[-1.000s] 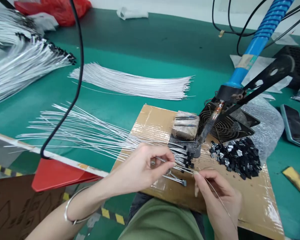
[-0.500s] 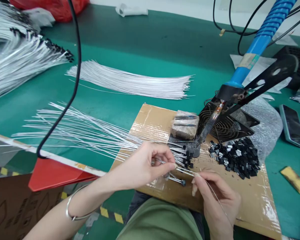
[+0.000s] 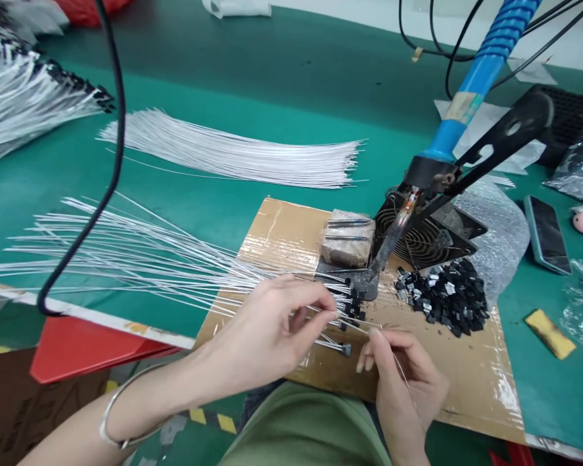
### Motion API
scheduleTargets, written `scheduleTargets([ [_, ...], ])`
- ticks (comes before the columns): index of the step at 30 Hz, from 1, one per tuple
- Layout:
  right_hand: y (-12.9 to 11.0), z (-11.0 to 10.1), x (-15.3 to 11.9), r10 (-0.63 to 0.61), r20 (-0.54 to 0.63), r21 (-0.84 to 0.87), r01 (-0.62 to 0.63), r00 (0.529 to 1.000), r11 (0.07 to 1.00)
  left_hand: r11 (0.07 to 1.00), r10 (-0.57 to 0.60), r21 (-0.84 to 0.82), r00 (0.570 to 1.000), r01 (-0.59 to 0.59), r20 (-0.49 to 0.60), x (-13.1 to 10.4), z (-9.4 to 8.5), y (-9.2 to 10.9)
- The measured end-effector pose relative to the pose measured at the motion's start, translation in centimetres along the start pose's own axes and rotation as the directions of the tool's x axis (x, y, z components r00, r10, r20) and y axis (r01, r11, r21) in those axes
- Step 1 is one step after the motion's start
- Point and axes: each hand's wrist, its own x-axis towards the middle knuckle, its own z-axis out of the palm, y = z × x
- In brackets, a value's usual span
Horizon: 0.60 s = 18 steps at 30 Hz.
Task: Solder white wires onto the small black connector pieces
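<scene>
My left hand pinches a thin white wire between thumb and fingertips, above the front of the cardboard sheet. To its right, my right hand is closed on the same wire, with a thin strand curving down over the palm. Beside and behind my left hand lie loose white wires whose right ends carry black connectors. A soldering iron in a blue sleeve slants down just behind my hands, next to a block with metal rods on it.
A pile of small black parts sits right of the iron, near a black fan. Farther right are a phone and a yellow sponge. A bundle of white wires lies at the back; a black cable hangs at left.
The view has shifted, so the bench items appear farther left. Both hands remain on the wire, and the thin strand near my right hand has changed its curve slightly.
</scene>
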Motion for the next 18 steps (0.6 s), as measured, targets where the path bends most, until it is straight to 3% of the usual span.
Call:
scheduleTargets([
  [2, 0.2, -0.4, 0.2, -0.247, 0.053, -0.081, 0.250, 0.968, 0.965, 0.983, -0.117, -0.132, 0.987, 0.130, 0.106, 0.7, -0.3, -0.2],
  [4, 0.4, -0.9, 0.5, -0.486, 0.141, -0.162, 0.505, 0.862, 0.848, 0.944, -0.151, -0.253, 0.958, 0.213, 0.243, 1.5, -0.9, -0.3],
  [6, 0.5, -1.3, 0.6, -0.592, 0.197, -0.199, 0.623, 0.782, 0.757, 0.933, -0.125, -0.289, 0.945, 0.215, 0.303, 2.1, -1.3, -0.3],
  [7, 0.5, -1.3, 0.6, -0.591, 0.198, -0.197, 0.623, 0.782, 0.757, 0.942, -0.108, -0.274, 0.950, 0.192, 0.293, 2.2, -1.4, -0.3],
  [9, 0.5, -1.1, 0.4, -0.504, 0.139, -0.157, 0.521, 0.853, 0.839, 0.971, -0.078, -0.202, 0.970, 0.126, 0.229, 2.0, -1.3, -0.1],
  [12, 0.4, -0.4, 0.0, -0.160, 0.032, -0.032, 0.161, 0.987, 0.986, 0.998, 0.001, -0.059, 0.993, 0.006, 0.120, 1.0, -0.8, 0.3],
  [15, 0.5, 0.0, -0.2, 0.138, 0.006, 0.100, -0.138, 0.990, 0.985, 0.999, 0.044, 0.029, 0.996, -0.046, 0.075, 0.4, -0.3, 0.3],
  [18, 0.8, -0.2, 0.2, 0.231, 0.048, 0.183, -0.236, 0.972, 0.954, 0.999, -0.044, -0.027, 0.993, 0.048, 0.111, 0.6, -0.3, 0.1],
])
